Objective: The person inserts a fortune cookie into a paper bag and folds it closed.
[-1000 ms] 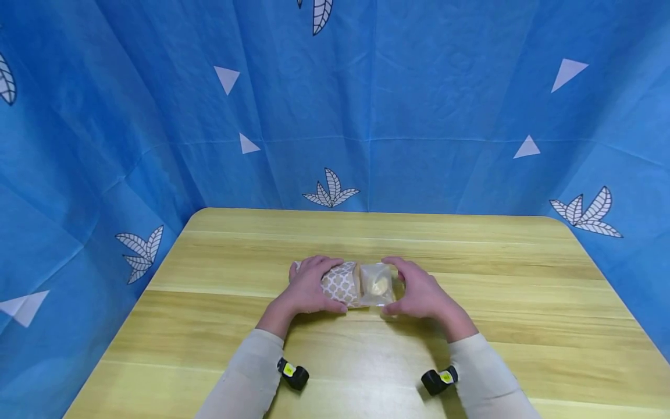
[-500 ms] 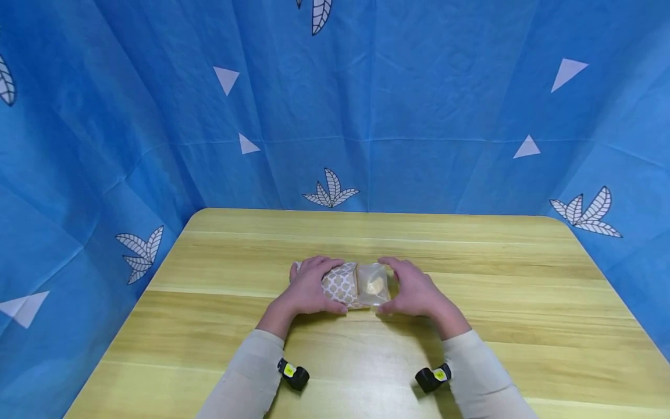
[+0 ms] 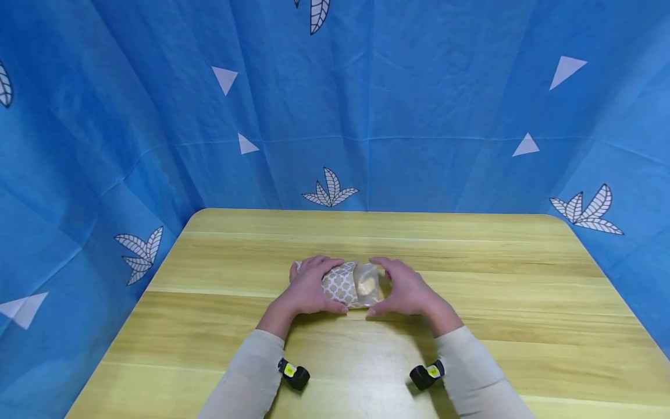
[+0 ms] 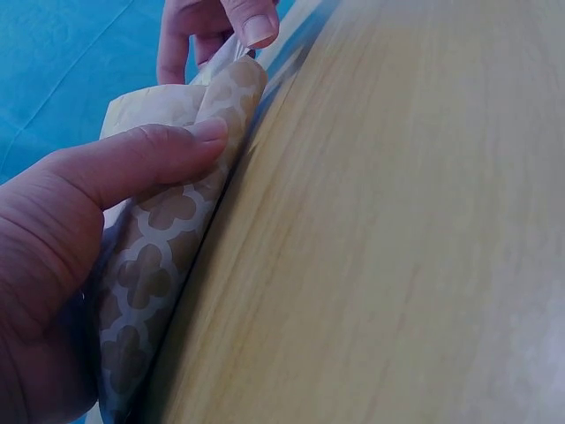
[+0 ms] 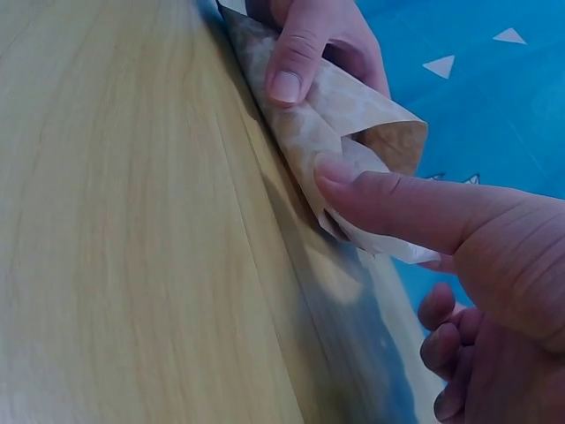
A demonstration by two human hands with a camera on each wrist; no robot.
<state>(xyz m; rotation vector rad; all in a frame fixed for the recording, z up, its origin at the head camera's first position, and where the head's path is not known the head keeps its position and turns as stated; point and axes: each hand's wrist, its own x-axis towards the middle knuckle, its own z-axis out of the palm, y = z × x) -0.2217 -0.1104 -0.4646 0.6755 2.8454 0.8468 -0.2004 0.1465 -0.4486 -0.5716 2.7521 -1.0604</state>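
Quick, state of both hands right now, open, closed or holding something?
Left hand: holding the patterned paper bag.
Right hand: holding the clear packet at the bag's open end.

Blue curtain (image 3: 439, 105) (leaf-printed) behind wooden table (image 3: 523, 279).

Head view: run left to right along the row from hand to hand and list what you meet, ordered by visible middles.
Left hand → patterned paper bag → clear packet with something pale inside → right hand.
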